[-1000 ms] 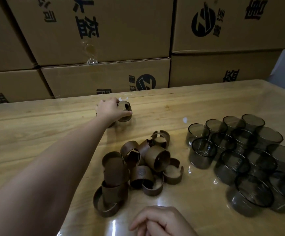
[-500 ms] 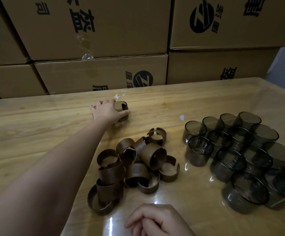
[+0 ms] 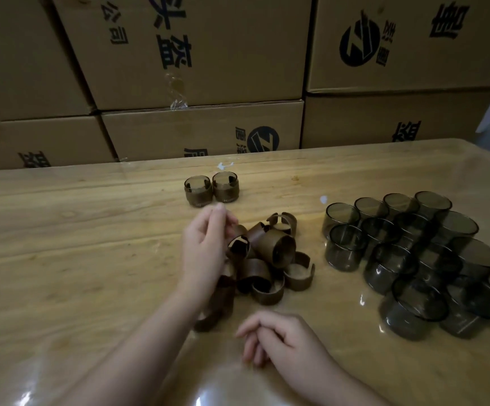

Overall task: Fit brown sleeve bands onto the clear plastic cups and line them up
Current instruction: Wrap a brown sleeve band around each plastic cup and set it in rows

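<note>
Now the left hand (image 3: pixel 205 247) has left two brown-banded clear plastic cups (image 3: pixel 196 193) side by side and hangs loose and empty over the heap of brown sleeve bands (image 3: pixel 273 253), ready for another.

It looks like a stockroom or packing room. Printed cardboard cartons (image 3: pixel 196 54) are stacked like a wall right behind a glossy wooden worktop (image 3: pixel 62 244). On it sit a batch of identical smoky clear cups (image 3: pixel 407 253) and a heap of brown sleeve bands (image 3: pixel 276 250).
</note>
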{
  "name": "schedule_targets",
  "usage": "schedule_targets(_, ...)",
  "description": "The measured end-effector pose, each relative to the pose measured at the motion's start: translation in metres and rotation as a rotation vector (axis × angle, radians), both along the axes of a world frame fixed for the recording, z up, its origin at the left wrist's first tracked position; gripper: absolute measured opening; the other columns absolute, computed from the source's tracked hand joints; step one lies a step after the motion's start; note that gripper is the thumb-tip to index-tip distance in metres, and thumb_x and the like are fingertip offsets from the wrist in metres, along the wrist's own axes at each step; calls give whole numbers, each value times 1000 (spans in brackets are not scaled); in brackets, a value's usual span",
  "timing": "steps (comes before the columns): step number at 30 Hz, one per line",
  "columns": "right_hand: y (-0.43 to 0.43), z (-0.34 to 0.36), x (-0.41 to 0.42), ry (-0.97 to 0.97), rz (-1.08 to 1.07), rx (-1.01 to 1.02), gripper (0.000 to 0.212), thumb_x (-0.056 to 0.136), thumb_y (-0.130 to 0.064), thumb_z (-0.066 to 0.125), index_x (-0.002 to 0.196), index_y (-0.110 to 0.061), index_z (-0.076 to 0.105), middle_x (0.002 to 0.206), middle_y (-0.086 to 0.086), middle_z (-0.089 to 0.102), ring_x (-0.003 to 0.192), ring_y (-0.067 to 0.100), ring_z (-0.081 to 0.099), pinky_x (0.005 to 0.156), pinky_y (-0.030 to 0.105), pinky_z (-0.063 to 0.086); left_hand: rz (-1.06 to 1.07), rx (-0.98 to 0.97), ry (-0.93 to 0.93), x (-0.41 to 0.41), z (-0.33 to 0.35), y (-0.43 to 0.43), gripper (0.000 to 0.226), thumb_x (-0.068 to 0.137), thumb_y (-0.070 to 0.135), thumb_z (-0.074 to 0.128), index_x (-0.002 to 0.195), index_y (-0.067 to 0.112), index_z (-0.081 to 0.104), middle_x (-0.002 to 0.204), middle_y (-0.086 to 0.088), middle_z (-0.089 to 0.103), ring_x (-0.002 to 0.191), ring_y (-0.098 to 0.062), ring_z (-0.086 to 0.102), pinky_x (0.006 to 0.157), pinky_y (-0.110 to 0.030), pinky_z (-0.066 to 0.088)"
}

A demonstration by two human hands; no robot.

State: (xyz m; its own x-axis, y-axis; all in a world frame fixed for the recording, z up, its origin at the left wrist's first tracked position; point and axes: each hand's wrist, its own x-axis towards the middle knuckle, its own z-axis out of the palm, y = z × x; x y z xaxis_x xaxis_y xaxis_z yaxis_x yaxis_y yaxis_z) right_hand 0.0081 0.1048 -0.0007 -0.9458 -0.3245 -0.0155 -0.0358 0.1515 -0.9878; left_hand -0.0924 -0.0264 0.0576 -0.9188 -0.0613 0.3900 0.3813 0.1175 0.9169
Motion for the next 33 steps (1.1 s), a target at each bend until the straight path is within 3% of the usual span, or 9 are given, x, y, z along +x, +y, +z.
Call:
schedule_targets(4,-2,-3,0,40,-17,69,40,83,-22,39,80,-50,68,69,-8,70,59,3,59,61,20,49,23,-345,335,38,2,-7,28,93,33,46,69,22,56,69,12,51,68,-7,50,63,-24,41)
schedule_targets(7,-1,-4,0,53,-19,74,43,87,-17,39,83,-47,69,69,-7,70,60,3,60,61,18,48,148,-459,356,42,-5,-22,30,92,32,44,74,12,59,78,4,53,76,-19,52,71,-41,44)
schedule_targets(12,4,-3,-1,146,-77,106,41,91,-14,41,81,-45,67,66,-10,66,59,2,57,60,19,45,44,-436,373,84,-41,-19,26,95,29,46,70,21,49,72,9,45,68,-9,46,60,-26,37)
schedule_targets(14,12,0,-1,313,-198,216,31,87,-18,45,83,-42,65,68,-12,65,63,1,59,60,21,46,-105,-409,285,97,-53,-2,31,95,31,48,68,18,55,65,7,49,62,-5,47,55,-25,38)
schedule_targets(17,32,2,-6,490,-485,309,30,93,-10,51,97,-37,62,71,-8,66,61,4,59,60,24,48,-232,-253,-91,101,-56,27,37,95,26,55,59,16,58,54,8,51,55,-2,46,56,-26,38)
schedule_targets(19,44,5,-12,433,-635,247,31,97,-11,50,119,-33,52,71,-7,67,55,6,58,59,23,47,-259,-192,-264,97,-55,36,43,97,15,55,55,22,55,48,10,48,51,1,44,55,-21,36)
schedule_targets(23,61,6,-23,247,-736,268,55,99,-23,46,149,-25,23,71,-5,68,57,6,61,67,34,52,-335,-167,-299,88,-53,30,42,99,15,52,58,22,57,47,10,47,50,1,44,56,-15,37)
schedule_targets(28,65,0,-30,155,-743,334,59,99,-23,49,150,-24,20,73,-4,67,59,9,63,72,45,55,-388,79,-518,77,-50,19,47,100,24,47,55,25,62,47,5,47,41,-7,39,40,-17,30)
schedule_targets(33,68,-2,-36,169,-781,380,51,98,-22,50,144,-24,28,75,-3,66,62,10,63,68,47,56,-487,178,-582,74,-46,13,46,100,24,45,58,24,62,51,1,50,43,-9,42,40,-16,32)
